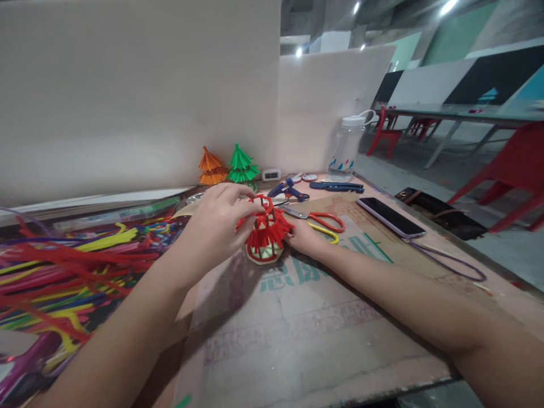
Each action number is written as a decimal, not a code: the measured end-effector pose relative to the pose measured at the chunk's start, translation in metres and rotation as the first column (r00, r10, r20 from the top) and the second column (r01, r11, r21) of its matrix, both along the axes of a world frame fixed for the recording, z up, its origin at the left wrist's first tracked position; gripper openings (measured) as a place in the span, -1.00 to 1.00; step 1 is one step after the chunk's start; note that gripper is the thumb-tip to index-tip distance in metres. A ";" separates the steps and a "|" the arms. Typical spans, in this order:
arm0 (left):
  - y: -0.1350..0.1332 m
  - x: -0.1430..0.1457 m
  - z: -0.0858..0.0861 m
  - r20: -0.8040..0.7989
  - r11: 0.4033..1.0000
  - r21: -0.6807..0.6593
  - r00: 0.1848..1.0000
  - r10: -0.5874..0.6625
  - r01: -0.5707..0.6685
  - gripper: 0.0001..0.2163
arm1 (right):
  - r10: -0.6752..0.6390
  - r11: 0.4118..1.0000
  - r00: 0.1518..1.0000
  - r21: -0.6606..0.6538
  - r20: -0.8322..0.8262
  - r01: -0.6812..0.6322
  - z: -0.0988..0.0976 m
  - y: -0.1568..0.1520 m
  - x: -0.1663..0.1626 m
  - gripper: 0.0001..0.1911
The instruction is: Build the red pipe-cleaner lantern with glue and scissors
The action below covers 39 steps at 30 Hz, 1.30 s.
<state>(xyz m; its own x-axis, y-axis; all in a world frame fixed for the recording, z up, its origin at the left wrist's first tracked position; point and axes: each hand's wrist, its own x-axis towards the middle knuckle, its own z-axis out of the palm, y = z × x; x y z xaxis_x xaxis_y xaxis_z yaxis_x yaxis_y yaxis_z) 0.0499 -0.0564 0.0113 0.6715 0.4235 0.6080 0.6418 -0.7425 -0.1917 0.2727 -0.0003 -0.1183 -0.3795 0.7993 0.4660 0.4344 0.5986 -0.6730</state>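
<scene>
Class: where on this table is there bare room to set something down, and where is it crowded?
Barest: the cardboard mat near the front edge, between the left forearm and right forearm. A smaller patch lies between scissors and phone. Crowded: pipe cleaners at left, paper trees and tools by the back wall, and the red lantern.

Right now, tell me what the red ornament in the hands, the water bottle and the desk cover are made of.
Red ornament: fuzzy, matte pipe cleaner by its bristly fringe, like the heap beside it; its pale base is unclear. Water bottle: clear glossy plastic, likely, with a white cap. Desk cover: matte brown cardboard, seemingly, creased and printed.
</scene>
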 end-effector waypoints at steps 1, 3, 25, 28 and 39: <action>0.000 0.000 0.000 -0.005 1.000 0.004 1.000 -0.003 0.003 -0.79 | -0.002 1.000 1.000 0.001 0.000 0.002 0.000 0.000 0.000 -0.66; -0.001 0.001 0.001 -0.013 1.000 0.010 1.000 -0.006 0.006 -0.79 | -0.004 1.000 1.000 0.004 -0.001 0.004 -0.001 0.001 0.001 -0.64; 0.009 -0.010 0.000 0.024 0.999 0.032 1.000 -0.002 0.002 -0.84 | -0.028 0.999 1.000 -0.018 0.014 0.028 -0.004 0.002 0.001 -0.63; 0.008 -0.011 0.001 -0.020 1.000 0.030 1.000 -0.004 0.004 -0.84 | -0.035 0.999 0.999 -0.023 0.016 0.035 -0.003 0.002 0.001 -0.64; -0.001 -0.013 0.013 0.081 1.000 0.007 0.997 0.004 -0.004 -0.82 | -0.030 0.999 0.999 -0.016 0.013 0.030 -0.002 0.002 0.001 -0.63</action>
<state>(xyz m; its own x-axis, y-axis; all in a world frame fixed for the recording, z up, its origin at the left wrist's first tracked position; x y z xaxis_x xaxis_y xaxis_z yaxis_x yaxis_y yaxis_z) 0.0365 -0.0577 0.0247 0.6180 0.4219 0.6634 0.6585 -0.7387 -0.1437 0.2737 0.0013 -0.1204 -0.3610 0.8181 0.4477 0.4609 0.5739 -0.6769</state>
